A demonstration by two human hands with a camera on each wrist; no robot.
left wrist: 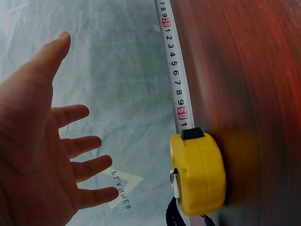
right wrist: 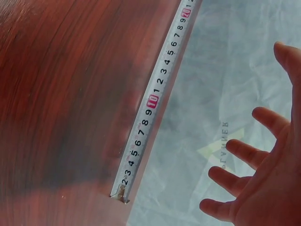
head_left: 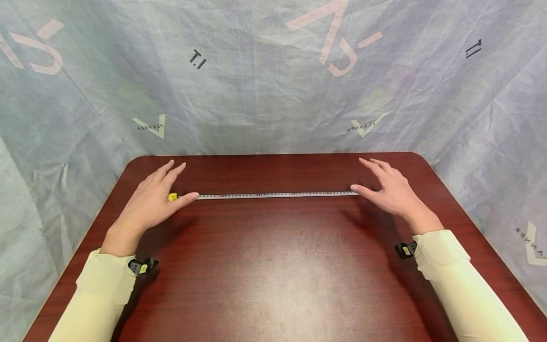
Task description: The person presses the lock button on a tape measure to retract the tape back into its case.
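A tape measure with a yellow case (head_left: pixel 173 196) lies on the table, its white blade (head_left: pixel 273 194) drawn out to the right across the tabletop. In the left wrist view the yellow case (left wrist: pixel 200 174) has a black catch, and the blade shows numbers just past 60 beside it. My left hand (head_left: pixel 149 199) is raised near the case, fingers spread, holding nothing. Over the blade's far end my right hand (head_left: pixel 393 192) hovers, fingers apart and holding nothing. The metal end hook (right wrist: pixel 120 194) shows in the right wrist view, apart from the right hand (right wrist: pixel 268 174).
The dark red wooden table (head_left: pixel 273 266) has rounded back corners. Behind it and at both sides hangs a grey printed sheet (head_left: pixel 256 85). Dark devices are strapped at the left wrist (head_left: pixel 143 266) and the right wrist (head_left: pixel 405 249).
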